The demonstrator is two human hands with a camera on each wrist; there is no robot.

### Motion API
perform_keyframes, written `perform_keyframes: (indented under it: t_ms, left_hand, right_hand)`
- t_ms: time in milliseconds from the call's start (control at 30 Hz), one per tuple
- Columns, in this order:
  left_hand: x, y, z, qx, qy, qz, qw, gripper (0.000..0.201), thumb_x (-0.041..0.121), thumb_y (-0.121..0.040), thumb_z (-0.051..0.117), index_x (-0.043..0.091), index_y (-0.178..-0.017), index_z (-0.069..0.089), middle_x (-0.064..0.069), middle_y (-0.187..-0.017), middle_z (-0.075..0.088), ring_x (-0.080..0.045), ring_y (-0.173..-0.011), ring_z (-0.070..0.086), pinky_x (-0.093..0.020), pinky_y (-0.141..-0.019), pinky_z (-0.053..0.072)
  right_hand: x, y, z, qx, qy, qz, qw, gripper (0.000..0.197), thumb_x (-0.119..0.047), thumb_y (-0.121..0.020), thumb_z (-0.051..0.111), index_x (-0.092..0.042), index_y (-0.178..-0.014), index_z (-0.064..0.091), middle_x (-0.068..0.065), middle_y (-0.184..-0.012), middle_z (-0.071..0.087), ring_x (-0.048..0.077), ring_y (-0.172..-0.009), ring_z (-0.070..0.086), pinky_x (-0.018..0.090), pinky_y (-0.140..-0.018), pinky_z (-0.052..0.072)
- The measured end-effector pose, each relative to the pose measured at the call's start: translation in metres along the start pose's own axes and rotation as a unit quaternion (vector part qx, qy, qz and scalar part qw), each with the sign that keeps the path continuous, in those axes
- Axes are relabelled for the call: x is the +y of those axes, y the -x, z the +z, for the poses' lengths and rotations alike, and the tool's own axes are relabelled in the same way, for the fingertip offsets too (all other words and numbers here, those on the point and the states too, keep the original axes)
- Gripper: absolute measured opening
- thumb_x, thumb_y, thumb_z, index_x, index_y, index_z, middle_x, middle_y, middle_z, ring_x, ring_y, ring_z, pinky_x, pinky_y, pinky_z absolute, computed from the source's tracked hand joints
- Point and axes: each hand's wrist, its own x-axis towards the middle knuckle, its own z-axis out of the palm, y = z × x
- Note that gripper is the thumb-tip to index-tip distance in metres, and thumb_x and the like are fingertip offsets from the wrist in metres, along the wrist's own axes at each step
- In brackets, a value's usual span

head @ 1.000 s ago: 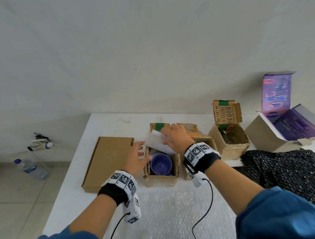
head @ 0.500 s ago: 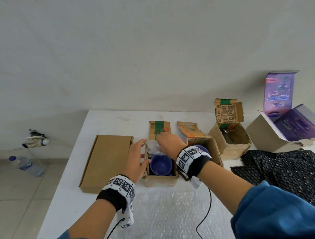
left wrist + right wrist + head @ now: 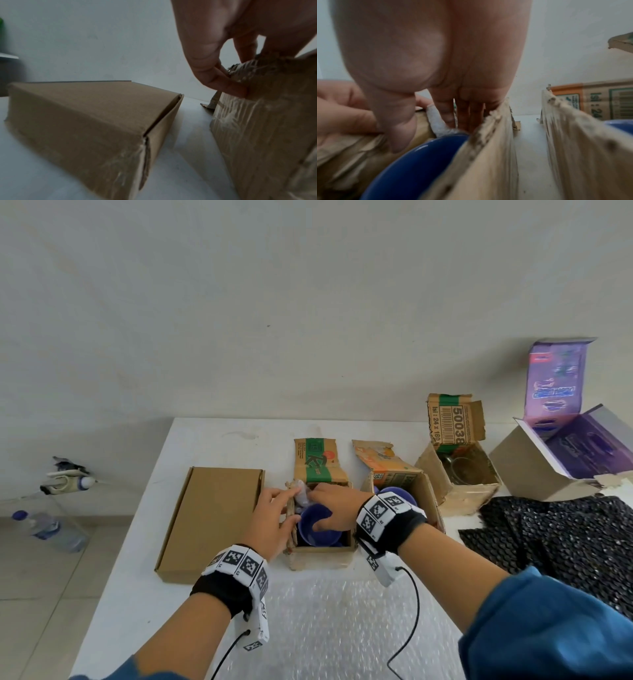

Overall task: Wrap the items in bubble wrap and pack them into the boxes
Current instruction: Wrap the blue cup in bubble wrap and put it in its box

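Observation:
A small open cardboard box (image 3: pixel 322 556) stands mid-table with a blue bowl (image 3: pixel 317 530) inside. My left hand (image 3: pixel 279 510) grips the box's torn left wall, thumb over the rim and fingers (image 3: pixel 223 86) on the outside. My right hand (image 3: pixel 327 503) reaches into the box from the right. Its straight fingers (image 3: pixel 447 115) press a crumpled white piece of wrap (image 3: pixel 301 496) down into the back left corner, behind the bowl (image 3: pixel 412 162). The right thumb rests by the bowl's rim. Most of the wrap (image 3: pixel 438 125) is hidden by the fingers.
A flat closed carton (image 3: pixel 212 518) lies left of the box. To the right are a box holding blue bowls (image 3: pixel 404 494), a box with a glass item (image 3: pixel 459 477) and an open purple box (image 3: pixel 561 457). Black bubble wrap (image 3: pixel 555 539) lies right, clear bubble wrap (image 3: pixel 342 628) in front.
My right hand brought the white wrap down from above the box and pushed it into the back left corner. My left hand closed in on the box's left wall.

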Motion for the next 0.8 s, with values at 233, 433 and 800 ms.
perform_keyframes:
  t_ms: [233,433,800]
  left_hand:
    - [0.001,-0.001,0.0,-0.007,-0.011,-0.01,1.0,0.052,0.009,-0.089,0.06,0.018,-0.138,0.044,-0.001,-0.123,0.04,-0.008,-0.106,0.048,-0.022,-0.101,0.041]
    - [0.0,0.0,0.001,0.005,-0.025,-0.011,1.0,0.051,0.009,-0.089,0.06,0.019,-0.136,0.045,-0.002,-0.123,0.042,-0.006,-0.105,0.045,-0.016,-0.096,0.037]
    - [0.039,0.018,-0.002,0.088,-0.126,0.1,0.983,0.035,0.015,-0.082,0.069,0.018,-0.116,0.061,-0.001,-0.115,0.047,-0.014,-0.107,0.044,-0.025,-0.094,0.034]
  right_hand:
    - [-0.009,0.01,0.017,0.071,0.036,-0.042,0.996,0.062,-0.026,-0.084,0.061,-0.02,-0.139,0.033,0.008,-0.126,0.045,0.03,-0.103,0.054,0.043,-0.086,0.05]
    - [-0.019,0.007,0.014,0.013,0.095,0.007,0.995,0.059,-0.027,-0.086,0.058,-0.023,-0.139,0.033,0.008,-0.131,0.035,0.036,-0.107,0.048,0.044,-0.086,0.049]
    - [0.017,0.115,0.005,0.183,-0.232,0.051,0.954,0.024,-0.022,-0.093,0.054,-0.019,-0.115,0.059,-0.007,-0.105,0.059,0.008,-0.093,0.056,0.021,-0.084,0.045]
